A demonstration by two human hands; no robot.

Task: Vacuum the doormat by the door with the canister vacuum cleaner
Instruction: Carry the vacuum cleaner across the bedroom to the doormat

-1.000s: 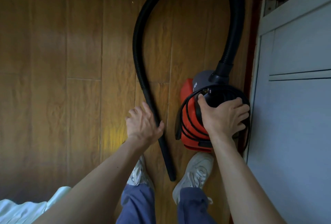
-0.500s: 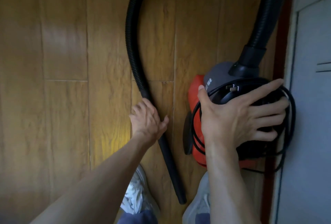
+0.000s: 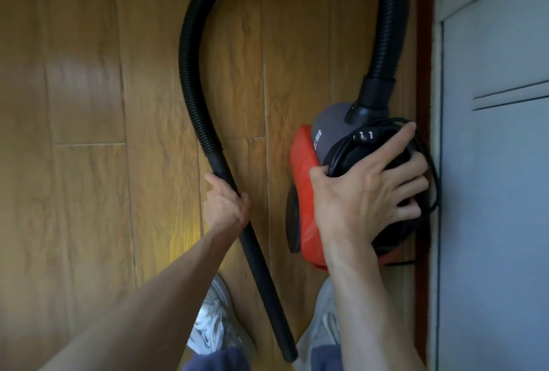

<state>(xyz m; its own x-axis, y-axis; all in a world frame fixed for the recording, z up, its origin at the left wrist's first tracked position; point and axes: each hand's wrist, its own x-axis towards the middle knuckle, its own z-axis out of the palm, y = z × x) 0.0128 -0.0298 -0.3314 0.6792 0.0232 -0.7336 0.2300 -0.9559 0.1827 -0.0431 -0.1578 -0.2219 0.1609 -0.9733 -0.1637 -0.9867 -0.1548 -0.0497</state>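
A red and grey canister vacuum cleaner [image 3: 304, 192] sits on the wooden floor close to the door frame on the right. My right hand [image 3: 365, 192] grips its top, where a black power cord [image 3: 430, 192] is coiled. A black ribbed hose [image 3: 193, 73] arcs up from the grey front, loops over the top of the view and comes down into a smooth black wand [image 3: 264, 275]. My left hand [image 3: 227, 207] is wrapped round the wand just below the ribbed section. No doormat is in view.
The floor is wood-look boards [image 3: 89, 162]. A pale blue-grey panelled door [image 3: 493, 192] with a dark red frame [image 3: 421, 44] fills the right side. My two white shoes [image 3: 214, 329] stand just under the wand's open end.
My left hand has closed round the wand and lifted it slightly. My right hand has tightened on the vacuum's top and cord. The view has shifted a little.
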